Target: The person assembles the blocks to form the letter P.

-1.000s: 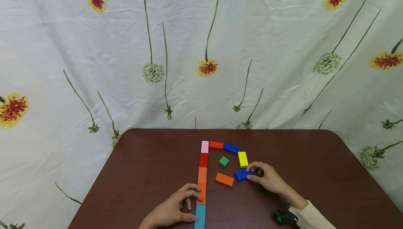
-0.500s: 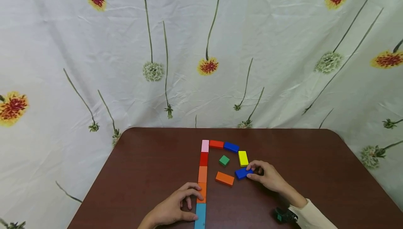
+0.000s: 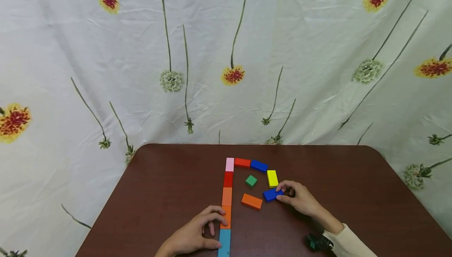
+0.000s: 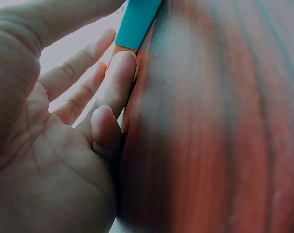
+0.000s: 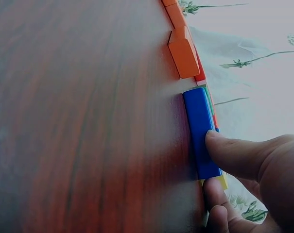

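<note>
My right hand (image 3: 298, 198) pinches a blue block (image 3: 272, 195) at its right end. In the right wrist view the thumb lies along the near side of that blue block (image 5: 200, 126), with a finger at its end. Just beyond it stands a yellow block (image 3: 272, 179). My left hand (image 3: 195, 231) rests beside a straight row of blocks, fingers loosely bent, fingertips on an orange block (image 3: 227, 214) and the thumb at a light blue block (image 3: 224, 241). In the left wrist view the palm (image 4: 54, 165) shows, with the teal block (image 4: 137, 24) above the fingertips.
The row runs on through a light orange block (image 3: 227, 196) and a red block (image 3: 228, 179) to a pink block (image 3: 230, 164). Another red block (image 3: 242, 163) and blue block (image 3: 259, 166) curve right. A green block (image 3: 251, 181) and an orange block (image 3: 252, 201) lie inside.
The blue block in my right hand has shifted very slightly away from me, closer to the yellow block. My left hand keeps its place.
</note>
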Demonstrator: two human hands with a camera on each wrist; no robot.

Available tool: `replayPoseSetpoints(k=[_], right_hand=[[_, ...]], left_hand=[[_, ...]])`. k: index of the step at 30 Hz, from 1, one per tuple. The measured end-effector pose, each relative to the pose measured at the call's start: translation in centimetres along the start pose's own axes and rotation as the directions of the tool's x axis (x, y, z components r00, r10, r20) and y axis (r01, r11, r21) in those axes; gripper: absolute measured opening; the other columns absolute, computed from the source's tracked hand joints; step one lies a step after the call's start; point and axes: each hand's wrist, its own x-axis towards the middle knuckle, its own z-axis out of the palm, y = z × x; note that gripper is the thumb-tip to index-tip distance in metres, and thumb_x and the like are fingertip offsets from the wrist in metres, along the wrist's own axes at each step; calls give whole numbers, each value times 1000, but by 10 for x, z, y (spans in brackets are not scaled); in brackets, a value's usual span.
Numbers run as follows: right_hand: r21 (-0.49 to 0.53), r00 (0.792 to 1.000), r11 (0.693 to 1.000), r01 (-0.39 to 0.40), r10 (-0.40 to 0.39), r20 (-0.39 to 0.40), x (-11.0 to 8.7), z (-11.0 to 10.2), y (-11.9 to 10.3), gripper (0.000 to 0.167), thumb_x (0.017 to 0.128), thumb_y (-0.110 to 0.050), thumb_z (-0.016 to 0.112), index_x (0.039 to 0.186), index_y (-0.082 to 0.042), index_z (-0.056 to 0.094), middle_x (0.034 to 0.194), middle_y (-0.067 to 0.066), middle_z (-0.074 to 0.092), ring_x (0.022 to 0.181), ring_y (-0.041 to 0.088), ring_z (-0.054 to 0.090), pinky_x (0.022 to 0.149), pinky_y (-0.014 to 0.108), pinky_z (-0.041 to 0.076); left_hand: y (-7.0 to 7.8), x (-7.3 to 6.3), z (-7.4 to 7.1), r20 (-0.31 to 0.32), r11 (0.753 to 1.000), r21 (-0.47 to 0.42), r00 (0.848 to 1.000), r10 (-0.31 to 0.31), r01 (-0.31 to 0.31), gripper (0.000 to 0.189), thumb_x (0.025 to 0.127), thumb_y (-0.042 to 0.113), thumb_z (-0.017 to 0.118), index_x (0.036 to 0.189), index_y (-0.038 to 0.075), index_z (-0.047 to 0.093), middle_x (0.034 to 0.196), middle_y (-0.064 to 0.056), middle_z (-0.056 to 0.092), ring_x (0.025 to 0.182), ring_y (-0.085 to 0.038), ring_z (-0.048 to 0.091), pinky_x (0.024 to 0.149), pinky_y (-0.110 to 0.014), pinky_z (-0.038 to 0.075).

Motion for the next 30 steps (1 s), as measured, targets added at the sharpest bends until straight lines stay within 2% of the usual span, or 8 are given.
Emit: replayPoseSetpoints(k=[10, 30], right_hand=[[-5, 1000, 1000, 4, -4, -15, -1, 2, 0, 12, 91, -20, 75, 100, -17, 68, 104, 3, 63, 87, 17, 51, 75, 27, 41], [5, 999, 1000, -30, 30, -37, 0, 2, -2, 11, 90, -17, 75, 99, -17, 69, 106, 2, 65, 91, 17, 53, 78, 29, 42]], left_hand=[[2, -1, 0, 1, 1000, 1, 1000, 1, -1, 34, 90, 16, 76, 121, 13, 64, 146, -16, 39, 83, -17, 53, 67, -20, 42], [0, 0, 0, -1, 1000, -11, 1000, 0, 0, 34, 90, 16, 76, 122, 14, 64, 147, -16, 39, 83, -17, 53, 68, -20, 44]])
